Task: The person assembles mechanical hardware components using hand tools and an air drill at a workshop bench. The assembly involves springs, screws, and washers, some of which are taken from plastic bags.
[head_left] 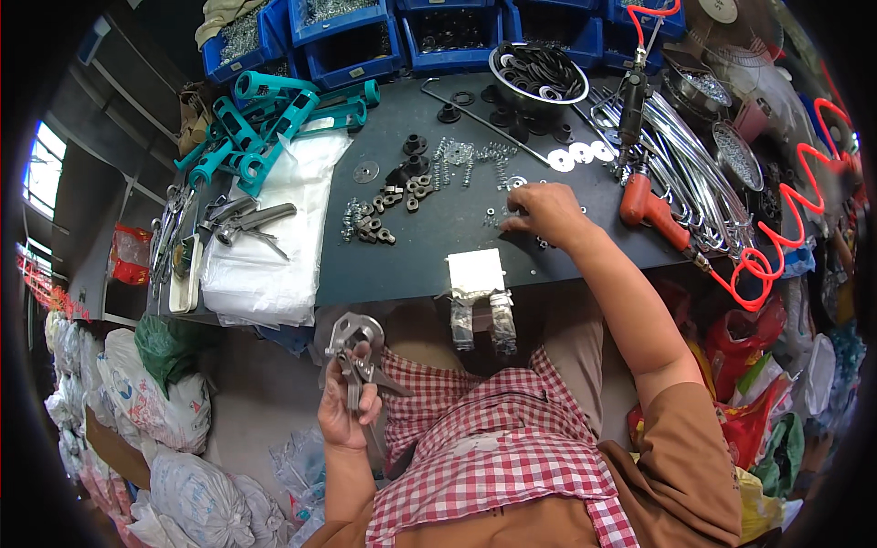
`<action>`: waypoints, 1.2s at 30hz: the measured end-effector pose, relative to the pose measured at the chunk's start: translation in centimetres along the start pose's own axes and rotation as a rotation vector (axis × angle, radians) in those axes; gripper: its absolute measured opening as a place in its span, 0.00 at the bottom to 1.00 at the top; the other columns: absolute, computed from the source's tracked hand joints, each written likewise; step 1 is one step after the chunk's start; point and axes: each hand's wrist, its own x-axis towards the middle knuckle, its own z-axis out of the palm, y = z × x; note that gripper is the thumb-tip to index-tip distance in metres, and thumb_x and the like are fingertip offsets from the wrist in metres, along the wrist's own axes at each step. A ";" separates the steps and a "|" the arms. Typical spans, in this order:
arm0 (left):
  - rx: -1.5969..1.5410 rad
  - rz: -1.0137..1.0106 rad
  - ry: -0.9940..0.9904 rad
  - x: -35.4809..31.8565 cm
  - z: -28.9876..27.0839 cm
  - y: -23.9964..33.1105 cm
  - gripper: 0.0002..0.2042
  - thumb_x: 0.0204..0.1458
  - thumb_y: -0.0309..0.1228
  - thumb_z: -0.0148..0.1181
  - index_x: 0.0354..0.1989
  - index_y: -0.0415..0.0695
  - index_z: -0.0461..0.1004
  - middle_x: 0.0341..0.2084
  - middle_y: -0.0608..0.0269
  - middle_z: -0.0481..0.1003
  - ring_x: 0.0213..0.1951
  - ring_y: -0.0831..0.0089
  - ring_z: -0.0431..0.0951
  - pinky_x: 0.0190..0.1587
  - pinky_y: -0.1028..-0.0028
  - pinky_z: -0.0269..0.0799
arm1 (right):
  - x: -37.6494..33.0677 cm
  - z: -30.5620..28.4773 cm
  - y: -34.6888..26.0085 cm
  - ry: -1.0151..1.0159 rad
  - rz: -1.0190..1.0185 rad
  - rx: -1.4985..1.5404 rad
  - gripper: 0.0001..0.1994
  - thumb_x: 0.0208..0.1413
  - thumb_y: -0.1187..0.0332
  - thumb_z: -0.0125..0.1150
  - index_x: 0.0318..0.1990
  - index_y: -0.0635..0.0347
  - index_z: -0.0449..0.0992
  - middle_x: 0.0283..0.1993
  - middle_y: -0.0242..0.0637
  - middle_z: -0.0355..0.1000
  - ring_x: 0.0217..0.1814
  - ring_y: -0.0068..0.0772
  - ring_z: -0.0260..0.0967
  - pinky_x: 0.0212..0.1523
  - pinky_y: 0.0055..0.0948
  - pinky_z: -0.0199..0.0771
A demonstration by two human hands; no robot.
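At seven o'clock in view your left hand [348, 409] has its grip wrapped around a grey metal fitting [367, 329], while at two o'clock your right hand [548, 214] is beside small nuts [491, 212] on the table [402, 265], though whether its grip pinches one cannot be told.

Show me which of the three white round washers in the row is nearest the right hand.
The leftmost white round washer; the other two lie farther from the right hand.
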 end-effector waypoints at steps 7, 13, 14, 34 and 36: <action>0.338 0.075 0.005 1.8 4.0 -1.9 0.19 0.54 0.35 0.49 0.54 0.45 0.62 0.53 0.55 0.62 0.28 0.73 0.70 0.26 0.77 0.67 | -3.6 -1.2 0.6 0.217 0.228 0.497 0.11 0.45 0.64 0.62 0.29 0.63 0.73 0.23 0.34 0.71 0.23 0.26 0.67 0.25 0.25 0.66; 1.006 0.322 -0.001 3.9 7.7 -5.2 0.10 0.51 0.20 0.49 0.42 0.36 0.70 0.44 0.59 0.67 0.29 0.76 0.73 0.29 0.81 0.68 | -11.7 -0.8 -11.2 -0.166 0.375 1.509 0.08 0.47 0.73 0.61 0.35 0.65 0.72 0.27 0.31 0.72 0.26 0.16 0.68 0.25 0.16 0.68; 1.028 0.357 -0.025 3.9 8.3 -5.9 0.09 0.50 0.19 0.50 0.41 0.35 0.70 0.44 0.59 0.67 0.29 0.77 0.73 0.30 0.82 0.68 | -12.3 -0.8 -12.5 -0.101 0.360 1.604 0.08 0.46 0.75 0.62 0.34 0.66 0.72 0.28 0.32 0.72 0.27 0.16 0.69 0.27 0.16 0.69; 1.597 0.644 -0.210 3.9 5.2 -3.4 0.09 0.45 0.26 0.55 0.33 0.35 0.72 0.34 0.51 0.73 0.28 0.64 0.75 0.31 0.73 0.70 | -8.9 -0.9 -14.9 -0.360 0.129 0.985 0.17 0.43 0.58 0.64 0.29 0.64 0.70 0.24 0.41 0.69 0.24 0.32 0.65 0.28 0.29 0.66; 1.344 0.442 -0.096 3.3 4.1 -2.8 0.10 0.46 0.28 0.55 0.34 0.34 0.72 0.35 0.51 0.73 0.26 0.67 0.75 0.27 0.75 0.70 | -7.3 -1.1 -12.3 -0.239 0.012 0.989 0.15 0.43 0.60 0.65 0.32 0.63 0.72 0.25 0.40 0.70 0.25 0.29 0.66 0.29 0.27 0.67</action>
